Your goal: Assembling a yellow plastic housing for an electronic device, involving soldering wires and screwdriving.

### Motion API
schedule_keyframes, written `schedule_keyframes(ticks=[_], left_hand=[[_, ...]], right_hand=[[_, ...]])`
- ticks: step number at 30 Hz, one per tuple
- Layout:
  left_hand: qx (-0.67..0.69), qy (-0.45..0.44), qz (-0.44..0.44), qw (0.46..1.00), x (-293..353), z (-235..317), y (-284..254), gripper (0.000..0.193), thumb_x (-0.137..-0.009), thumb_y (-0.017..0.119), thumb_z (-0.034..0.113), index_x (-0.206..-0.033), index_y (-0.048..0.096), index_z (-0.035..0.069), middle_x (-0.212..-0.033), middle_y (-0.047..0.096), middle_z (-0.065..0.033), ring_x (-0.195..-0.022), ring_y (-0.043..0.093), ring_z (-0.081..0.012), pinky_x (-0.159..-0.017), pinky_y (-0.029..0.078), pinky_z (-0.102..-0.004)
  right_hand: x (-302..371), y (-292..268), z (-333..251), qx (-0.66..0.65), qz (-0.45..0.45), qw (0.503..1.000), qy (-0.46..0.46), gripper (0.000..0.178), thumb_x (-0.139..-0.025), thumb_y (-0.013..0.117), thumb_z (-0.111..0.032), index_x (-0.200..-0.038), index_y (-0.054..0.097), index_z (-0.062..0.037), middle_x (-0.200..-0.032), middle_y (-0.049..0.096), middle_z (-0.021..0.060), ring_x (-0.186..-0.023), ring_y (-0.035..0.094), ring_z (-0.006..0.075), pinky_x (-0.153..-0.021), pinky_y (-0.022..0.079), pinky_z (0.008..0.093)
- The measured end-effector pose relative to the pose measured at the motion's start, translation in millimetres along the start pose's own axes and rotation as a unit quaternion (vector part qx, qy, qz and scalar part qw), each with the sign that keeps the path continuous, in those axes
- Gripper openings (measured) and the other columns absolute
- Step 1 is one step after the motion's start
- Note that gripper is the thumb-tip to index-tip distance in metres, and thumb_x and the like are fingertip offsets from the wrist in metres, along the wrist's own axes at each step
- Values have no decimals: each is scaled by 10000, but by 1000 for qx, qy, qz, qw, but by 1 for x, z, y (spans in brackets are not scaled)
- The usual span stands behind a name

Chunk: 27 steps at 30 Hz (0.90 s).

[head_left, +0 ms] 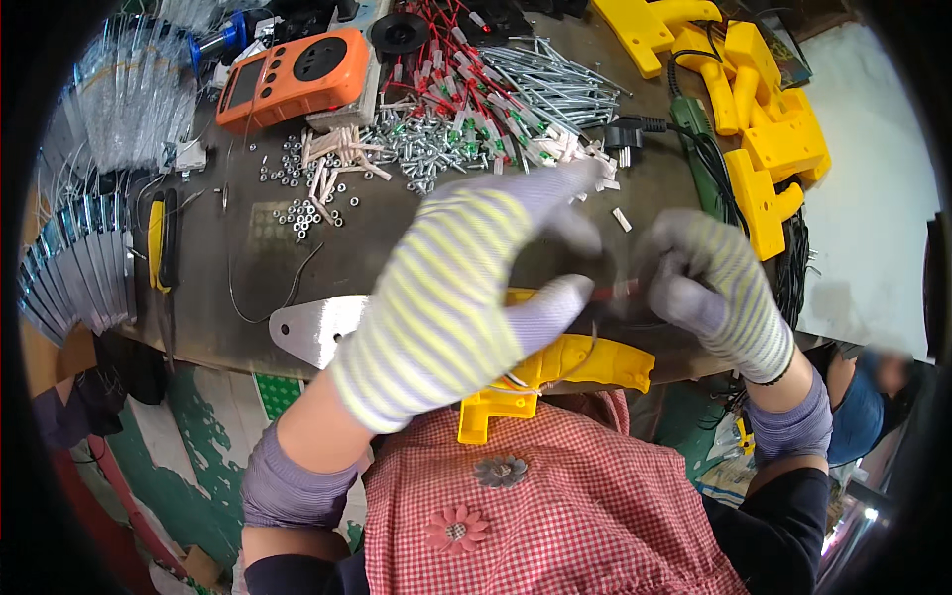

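Note:
A yellow plastic housing half (pixel 610 365) with a handle lies at the table's near edge, wires showing inside it. Over it is my left hand (pixel 446 278) in a striped knit glove, its thumb and fingers apart. The fingertips reach toward small white connector pieces (pixel 575 149), and nothing shows in its grasp. To the right, my gloved right hand (pixel 709 288) has its fingers curled into a pinch. A blurred reddish bit (pixel 627 290) shows by its fingertips; what it is cannot be made out. A silver plate (pixel 315 330) with holes extends left from beneath my left hand.
An orange multimeter (pixel 297 79) stands at the back left, near piled screws (pixel 426 149), nuts (pixel 300 213) and long bolts (pixel 555 84). Yellow housings (pixel 773 129) and a green tool (pixel 694 124) with a black plug (pixel 625 137) lie right. Yellow-black pliers (pixel 162 243) lie left.

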<state>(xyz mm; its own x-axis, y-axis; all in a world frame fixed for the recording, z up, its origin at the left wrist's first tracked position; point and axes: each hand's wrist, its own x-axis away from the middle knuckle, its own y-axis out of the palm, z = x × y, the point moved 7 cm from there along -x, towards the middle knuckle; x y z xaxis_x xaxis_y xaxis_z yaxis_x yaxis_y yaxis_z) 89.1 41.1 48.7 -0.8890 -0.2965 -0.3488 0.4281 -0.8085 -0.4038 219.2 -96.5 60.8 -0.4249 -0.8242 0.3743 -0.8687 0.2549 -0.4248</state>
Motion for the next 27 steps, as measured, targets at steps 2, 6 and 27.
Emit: schedule_keyframes(ticks=[2, 6, 27], left_hand=[[52, -1, -4, 999, 16, -10, -23, 507, -831, 718, 130, -1313, 602, 25, -1323, 613, -157, -1221, 582, -291, -1068, 443, -397], [-50, -2, -94, 994, 37, 6, -33, 561, -622, 813, 407, -1061, 730, 67, -1058, 626, -96, -1018, 597, -282, -922, 460, -402], [-28, -34, 47, 998, 46, 0, -22, 153, -657, 799, 148, -800, 772, 98, -873, 617, -54, -863, 599, -249, -777, 462, -383]], right_hand=[[10, -22, 5, 64, 36, 996, -45, 424, -683, 836, -249, -1004, 646, -49, -753, 602, -5, -638, 559, 74, -599, 451, 237], [23, -8, -47, 150, 23, 972, -180, 437, -639, 890, -306, -945, 672, -83, -898, 636, 25, -784, 613, 157, -701, 488, 279], [16, 62, -96, 425, 19, 792, -437, 246, -704, 805, -211, -894, 685, -109, -889, 622, 68, -843, 605, 297, -794, 487, 446]])
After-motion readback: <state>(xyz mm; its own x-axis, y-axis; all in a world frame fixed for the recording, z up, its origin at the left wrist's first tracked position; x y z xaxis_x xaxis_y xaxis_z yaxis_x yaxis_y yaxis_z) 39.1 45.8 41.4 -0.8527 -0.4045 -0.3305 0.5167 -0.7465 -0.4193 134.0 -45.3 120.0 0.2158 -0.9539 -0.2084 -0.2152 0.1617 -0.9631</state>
